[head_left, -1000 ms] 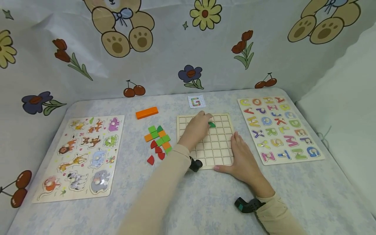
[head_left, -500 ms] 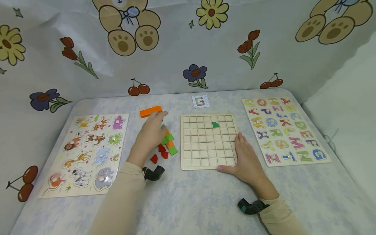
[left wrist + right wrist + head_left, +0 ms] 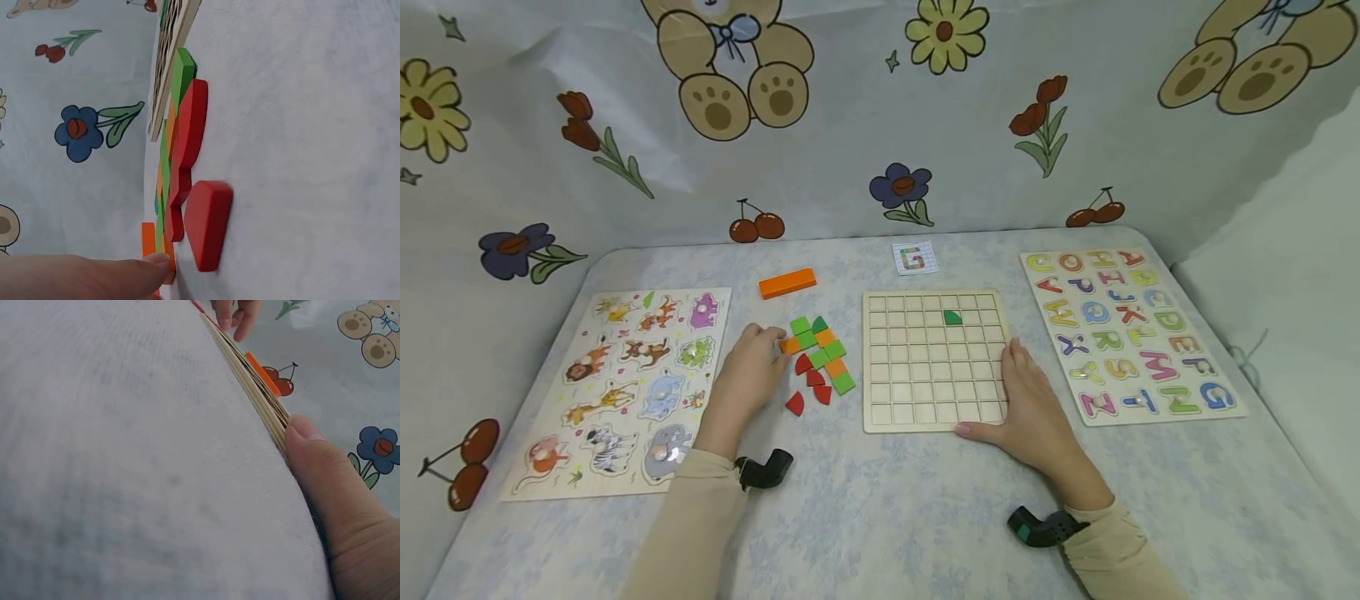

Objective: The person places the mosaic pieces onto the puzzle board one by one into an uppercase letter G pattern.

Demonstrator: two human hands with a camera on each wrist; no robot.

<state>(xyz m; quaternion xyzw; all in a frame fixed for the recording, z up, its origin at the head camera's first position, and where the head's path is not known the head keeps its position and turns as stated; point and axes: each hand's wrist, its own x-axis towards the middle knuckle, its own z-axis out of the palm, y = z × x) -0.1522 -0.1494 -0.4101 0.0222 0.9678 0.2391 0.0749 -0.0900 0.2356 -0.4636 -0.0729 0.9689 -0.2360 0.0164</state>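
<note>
- I see a pale wooden grid board (image 3: 925, 364) on the mottled pale-blue worktop (image 3: 880, 500), holding one dark-green quarter-round piece (image 3: 952, 317).
- Left of it, the left hand (image 3: 748, 372) touches an orange square tile (image 3: 792, 345); I can't tell whether its fingers pinch it.
- The right hand (image 3: 1034, 407) lies along the board's right edge, fingers straight, released.
</note>
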